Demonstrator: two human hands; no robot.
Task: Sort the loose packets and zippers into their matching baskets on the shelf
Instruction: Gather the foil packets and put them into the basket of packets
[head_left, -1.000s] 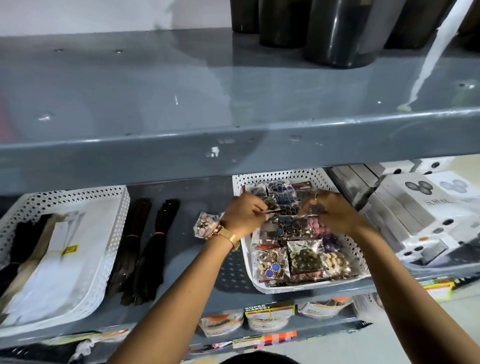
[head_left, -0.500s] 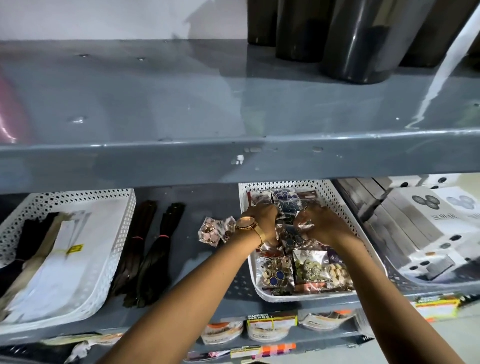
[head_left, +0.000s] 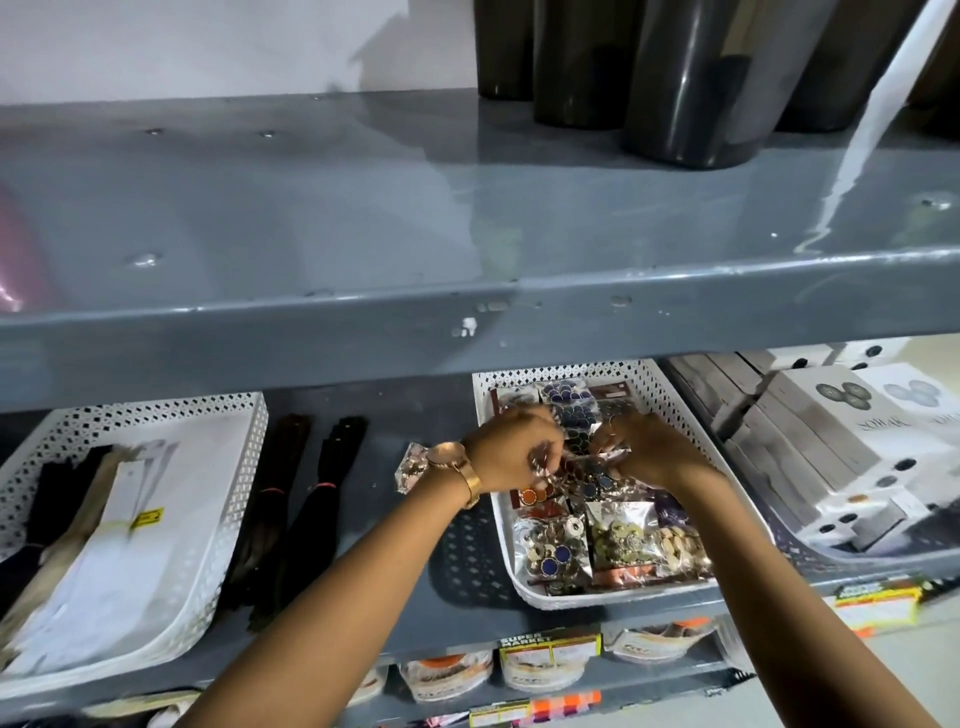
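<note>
A white perforated basket (head_left: 688, 421) on the middle shelf holds several clear packets of buttons (head_left: 618, 535). Both hands are inside it. My left hand (head_left: 511, 447), with a gold watch on the wrist, pinches a clear packet of buttons (head_left: 540, 462) at the basket's left side. My right hand (head_left: 649, 452) grips packets in the basket's middle. One loose packet (head_left: 410, 465) lies on the shelf just left of my left wrist. Two bundles of dark zippers (head_left: 291, 514) lie on the bare shelf between the baskets. A second white basket (head_left: 228, 499) at the left holds zippers and white cards.
The grey upper shelf (head_left: 467, 312) overhangs the baskets, with dark cylinders (head_left: 696, 78) standing on it. White boxes (head_left: 841, 452) are stacked in a tray to the right. Packaged goods and price labels (head_left: 550, 649) sit on the shelf below.
Both hands have pushed further back into the right basket and drawn closer together over the packets. The loose packet by my left wrist stays on the shelf.
</note>
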